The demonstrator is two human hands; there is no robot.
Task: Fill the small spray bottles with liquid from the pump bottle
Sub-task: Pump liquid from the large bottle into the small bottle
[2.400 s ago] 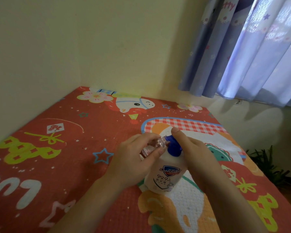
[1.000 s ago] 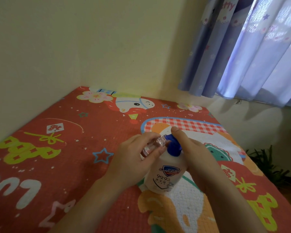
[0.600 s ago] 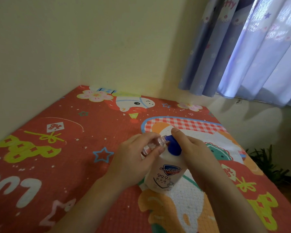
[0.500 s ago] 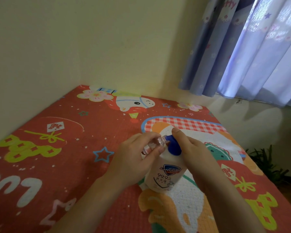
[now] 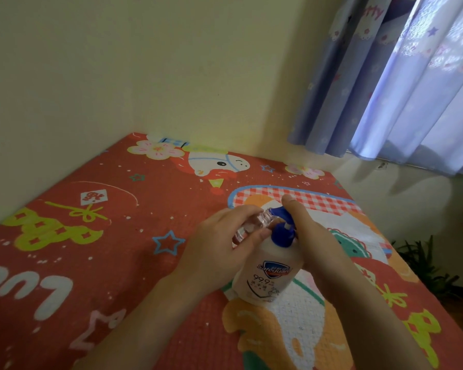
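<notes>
A white pump bottle (image 5: pixel 265 276) with a blue pump head (image 5: pixel 282 232) stands upright on the red cartoon mat (image 5: pixel 91 236). My left hand (image 5: pixel 219 252) grips a small clear spray bottle (image 5: pixel 251 225), tilted, with its open mouth against the blue spout. My right hand (image 5: pixel 313 236) lies over the pump head from the right, its forefinger stretched along the top of the spout. Most of the small bottle is hidden by my left fingers.
The mat fills a corner between two pale yellow walls (image 5: pixel 118 76). Blue patterned curtains (image 5: pixel 398 76) hang at the upper right. Beyond the mat's right edge a green plant (image 5: pixel 422 265) stands on the floor.
The blue pump head sits slightly higher than half a second ago, with white stem showing under it. Both hands and both bottles stay where they were.
</notes>
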